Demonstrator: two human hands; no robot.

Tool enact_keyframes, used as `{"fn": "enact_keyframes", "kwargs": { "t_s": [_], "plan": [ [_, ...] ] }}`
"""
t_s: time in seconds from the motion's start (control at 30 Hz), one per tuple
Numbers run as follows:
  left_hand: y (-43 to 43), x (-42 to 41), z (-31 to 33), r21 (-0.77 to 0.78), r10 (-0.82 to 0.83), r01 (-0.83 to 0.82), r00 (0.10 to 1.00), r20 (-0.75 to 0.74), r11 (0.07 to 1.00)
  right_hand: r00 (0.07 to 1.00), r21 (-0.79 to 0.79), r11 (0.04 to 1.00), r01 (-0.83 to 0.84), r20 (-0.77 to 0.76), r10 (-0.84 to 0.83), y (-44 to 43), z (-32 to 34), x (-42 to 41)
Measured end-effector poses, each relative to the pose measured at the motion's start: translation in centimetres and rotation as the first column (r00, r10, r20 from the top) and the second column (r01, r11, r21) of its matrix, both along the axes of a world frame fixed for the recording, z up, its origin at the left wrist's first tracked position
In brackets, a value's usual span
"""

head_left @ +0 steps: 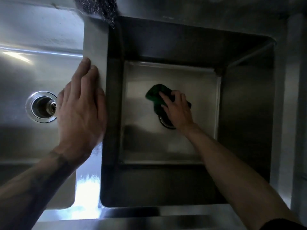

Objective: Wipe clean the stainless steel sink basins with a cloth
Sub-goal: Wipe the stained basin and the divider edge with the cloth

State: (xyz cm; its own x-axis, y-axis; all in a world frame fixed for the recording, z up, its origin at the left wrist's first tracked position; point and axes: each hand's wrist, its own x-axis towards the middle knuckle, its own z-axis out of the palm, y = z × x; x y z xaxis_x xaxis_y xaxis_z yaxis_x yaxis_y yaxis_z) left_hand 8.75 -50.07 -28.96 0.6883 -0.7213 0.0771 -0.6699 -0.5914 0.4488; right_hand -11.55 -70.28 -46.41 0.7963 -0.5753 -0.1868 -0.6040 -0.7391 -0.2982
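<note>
Two stainless steel basins lie side by side below me. The deep right basin (245, 100) has a pale floor. On that floor my right hand (177, 110) presses a dark green cloth (155, 93) with spread fingers, just above the drain (166, 124), which the hand and cloth mostly hide. My left hand (81, 110) rests flat, fingers straight, on the steel divider (95, 47) between the basins. The left basin (20, 77) is shallower, and its round drain (42, 106) shows in full.
A dark steel-wool scourer (99, 7) hangs over the back edge above the divider. The front rim (132, 218) runs along the bottom, with a bright glare at the divider's near end. A steel ledge (294, 97) borders the right side.
</note>
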Motion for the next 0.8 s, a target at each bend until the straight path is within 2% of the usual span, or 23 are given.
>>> {"fn": "enact_keyframes", "kwargs": {
  "t_s": [0.03, 0.1, 0.17, 0.23, 0.27, 0.3, 0.33, 0.4, 0.47, 0.5, 0.53, 0.57, 0.63, 0.7, 0.77, 0.8],
  "plan": [
    [0.0, 0.0, 0.0, 0.001, 0.000, 0.000, 1.000, 0.001, 1.000, 0.999, -0.010, 0.999, 0.033, -0.006, -0.033, -1.0, -0.1, -1.5],
    [-0.1, -0.1, 0.0, 0.001, 0.001, -0.001, 1.000, 0.007, 1.000, 0.960, -0.050, 0.959, 0.278, -0.014, -0.279, -3.0, -0.2, -3.1],
    [-0.1, -0.1, 0.0, -0.002, 0.000, 0.000, 1.000, 0.007, 1.000, 0.811, -0.047, 0.811, 0.583, -0.016, -0.584, -4.7, -0.6, -1.8],
    [0.0, 0.0, 0.0, -0.010, 0.001, -0.001, 1.000, 0.005, 1.000, 0.682, -0.029, 0.682, 0.731, -0.002, -0.731, -4.7, -0.8, 1.4],
    [0.0, 0.0, 0.0, -0.013, 0.001, -0.001, 1.000, 0.004, 1.000, 0.681, -0.016, 0.680, 0.733, 0.009, -0.733, -4.0, -0.7, 3.0],
    [0.0, -0.1, 0.0, -0.016, 0.001, -0.001, 1.000, 0.003, 1.000, 0.734, -0.003, 0.734, 0.679, 0.021, -0.679, -2.9, -0.5, 4.4],
    [-0.1, -0.1, 0.0, -0.017, 0.002, -0.002, 1.000, 0.003, 1.000, 0.822, -0.005, 0.822, 0.569, 0.028, -0.569, -1.5, -0.2, 5.4],
    [-0.1, -0.1, 0.0, -0.013, 0.009, -0.009, 1.000, 0.001, 1.000, 0.972, -0.018, 0.972, 0.233, 0.029, -0.233, 1.5, 0.3, 6.0],
    [-0.1, -0.1, 0.0, -0.008, 0.013, -0.013, 1.000, 0.003, 1.000, 0.996, -0.005, 0.997, -0.080, 0.045, 0.080, 1.7, 0.5, 4.9],
    [-0.1, -0.1, 0.0, -0.005, 0.011, -0.011, 1.000, 0.006, 1.000, 0.984, -0.020, 0.986, -0.168, 0.054, 0.169, 0.7, 0.5, 4.0],
    [-0.1, -0.1, 0.0, -0.004, 0.008, -0.008, 1.000, 0.008, 1.000, 0.981, -0.040, 0.982, -0.186, 0.055, 0.188, -0.6, 0.3, 3.0],
    [-0.1, -0.1, 0.0, -0.003, 0.005, -0.005, 1.000, 0.008, 1.000, 0.990, -0.050, 0.990, -0.131, 0.048, 0.133, -1.9, 0.3, 1.8],
    [-0.1, -0.1, 0.0, 0.001, 0.006, -0.006, 1.000, 0.005, 1.000, 0.988, -0.044, 0.987, 0.154, 0.000, -0.155, -4.3, 0.3, -0.5],
    [-0.1, -0.1, 0.0, 0.004, 0.005, -0.005, 1.000, 0.002, 1.000, 0.885, -0.071, 0.884, 0.461, -0.037, -0.464, -5.5, 0.5, -1.7],
    [-0.1, -0.1, 0.1, 0.005, 0.003, -0.003, 1.000, -0.003, 1.000, 0.810, -0.122, 0.810, 0.573, -0.068, -0.583, -4.4, 1.1, -1.5],
    [-0.1, -0.1, 0.1, 0.006, 0.002, -0.002, 1.000, -0.005, 1.000, 0.820, -0.134, 0.822, 0.554, -0.084, -0.566, -3.1, 1.3, -1.4]
  ]
}}
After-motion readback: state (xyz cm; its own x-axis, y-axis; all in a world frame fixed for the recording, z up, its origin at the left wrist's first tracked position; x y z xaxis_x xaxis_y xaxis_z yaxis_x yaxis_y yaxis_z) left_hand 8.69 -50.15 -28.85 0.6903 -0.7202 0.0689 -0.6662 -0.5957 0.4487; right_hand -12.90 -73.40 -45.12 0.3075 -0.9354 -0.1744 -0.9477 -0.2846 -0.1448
